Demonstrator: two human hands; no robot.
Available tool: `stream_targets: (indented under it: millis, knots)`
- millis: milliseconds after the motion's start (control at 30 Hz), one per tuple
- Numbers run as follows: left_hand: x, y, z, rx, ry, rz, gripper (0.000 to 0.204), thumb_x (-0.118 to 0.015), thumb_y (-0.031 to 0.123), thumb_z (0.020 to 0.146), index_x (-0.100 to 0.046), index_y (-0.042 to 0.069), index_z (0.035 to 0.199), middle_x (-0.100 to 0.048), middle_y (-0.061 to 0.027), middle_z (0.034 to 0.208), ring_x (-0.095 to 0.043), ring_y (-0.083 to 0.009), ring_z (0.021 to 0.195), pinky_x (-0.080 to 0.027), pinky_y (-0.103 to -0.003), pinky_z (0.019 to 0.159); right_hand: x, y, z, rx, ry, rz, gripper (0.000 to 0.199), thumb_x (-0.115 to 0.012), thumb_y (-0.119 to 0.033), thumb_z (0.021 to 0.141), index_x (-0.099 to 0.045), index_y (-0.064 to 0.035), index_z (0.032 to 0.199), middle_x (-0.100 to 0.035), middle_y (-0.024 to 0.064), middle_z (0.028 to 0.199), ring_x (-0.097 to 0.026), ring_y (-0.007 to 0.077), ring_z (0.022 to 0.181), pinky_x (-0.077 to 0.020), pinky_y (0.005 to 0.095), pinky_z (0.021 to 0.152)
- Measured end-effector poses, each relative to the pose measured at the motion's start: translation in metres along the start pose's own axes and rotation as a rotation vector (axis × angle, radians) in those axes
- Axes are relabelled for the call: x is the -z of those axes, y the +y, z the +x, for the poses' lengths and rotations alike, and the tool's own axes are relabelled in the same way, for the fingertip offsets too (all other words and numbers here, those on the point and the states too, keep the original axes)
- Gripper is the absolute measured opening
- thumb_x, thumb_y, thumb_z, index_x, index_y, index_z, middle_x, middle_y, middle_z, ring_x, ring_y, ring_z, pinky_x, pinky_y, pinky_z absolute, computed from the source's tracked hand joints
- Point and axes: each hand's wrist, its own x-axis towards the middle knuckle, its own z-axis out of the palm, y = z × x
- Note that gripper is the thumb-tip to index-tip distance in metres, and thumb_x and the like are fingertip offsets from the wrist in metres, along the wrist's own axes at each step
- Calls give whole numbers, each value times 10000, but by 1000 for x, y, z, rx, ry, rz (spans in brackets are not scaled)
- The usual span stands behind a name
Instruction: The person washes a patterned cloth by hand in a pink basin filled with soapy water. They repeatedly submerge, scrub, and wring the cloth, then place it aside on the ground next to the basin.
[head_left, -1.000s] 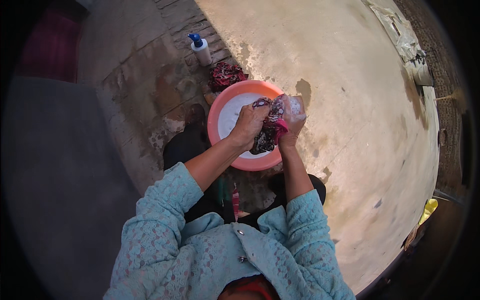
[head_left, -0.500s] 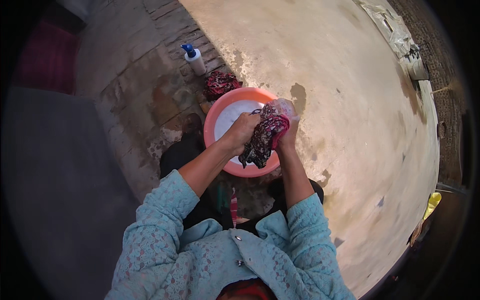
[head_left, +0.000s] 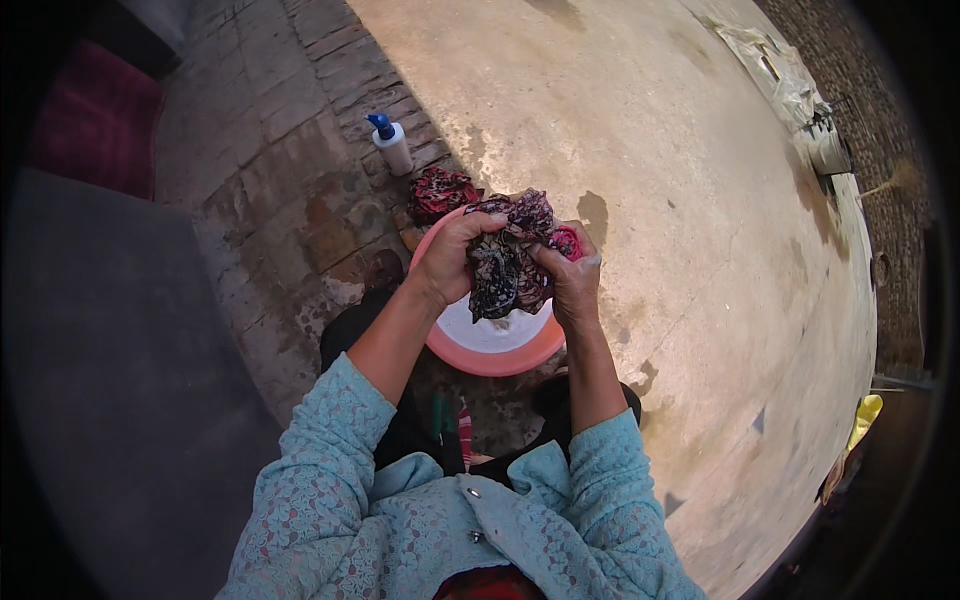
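A bunched, patterned cloth [head_left: 512, 265] in black, pink and white is held up between both hands. My left hand [head_left: 452, 255] grips its left side, thumb on top. My right hand [head_left: 574, 280] is closed round its right side, where a bright pink fold shows. Below the cloth stands a round coral-pink basin [head_left: 500, 362] with whitish, sudsy water [head_left: 485, 333] in it. The cloth and hands cover the basin's far part. How the cloth is made up, as a garment or otherwise, cannot be told.
Beyond the basin lies a crumpled red and black patterned cloth [head_left: 441, 193]. A white pump bottle with a blue top [head_left: 392, 148] stands behind it on the bricks. Pale concrete [head_left: 700, 300] with wet patches spreads to the right. A dark grey surface [head_left: 120, 330] is at the left.
Both hands have shifted their grip, and the cloth is now bunched higher and wider between them. The foamy suds seen on the right hand have mostly gone. The basin sits slightly lower in view.
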Motion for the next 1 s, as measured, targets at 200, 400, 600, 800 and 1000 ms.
stream_targets:
  millis: [200, 400, 600, 800, 1000]
  knots:
    - [3, -4, 5, -129, 147, 277, 210, -587, 152, 837, -598, 11, 991, -649, -61, 911, -635, -144, 818, -530, -298, 739, 28, -13, 16, -30, 161, 710, 337, -580, -50, 746, -552, 4, 1078, -632, 152, 1005, -638, 280, 881, -537, 400, 816]
    - [-10, -39, 0, 73, 79, 51, 525, -485, 498, 894, -529, 72, 1197, -607, -49, 1105, -563, -149, 1028, -447, -336, 916, 21, -7, 14, -64, 101, 925, 430, -575, -215, 747, -556, -8, 1123, -617, 156, 1087, -588, 309, 1012, -463, 473, 924]
    - [18, -20, 12, 39, -159, -207, 390, -533, 449, 877, -591, 90, 1020, -639, -78, 956, -620, -172, 857, -506, -319, 802, -28, -2, -33, 231, -35, 165, 204, -629, -135, 692, -536, -86, 867, -604, 97, 983, -563, 281, 956, -435, 409, 880]
    - [19, -45, 4, -257, -46, 60, 205, -607, 85, 796, -558, 53, 992, -600, -16, 837, -599, -102, 760, -517, -258, 693, -36, 9, -33, 706, 84, -524, 224, -602, -3, 657, -468, -62, 826, -562, 99, 877, -531, 246, 841, -429, 366, 796]
    - [7, -49, 14, -300, 239, 215, 281, -556, -5, 773, -545, -3, 1054, -616, -41, 866, -604, -88, 746, -525, -250, 657, -23, 15, -8, 349, 85, -297, 526, -487, 13, 716, -527, -79, 1233, -501, 126, 1172, -508, 241, 1067, -379, 348, 968]
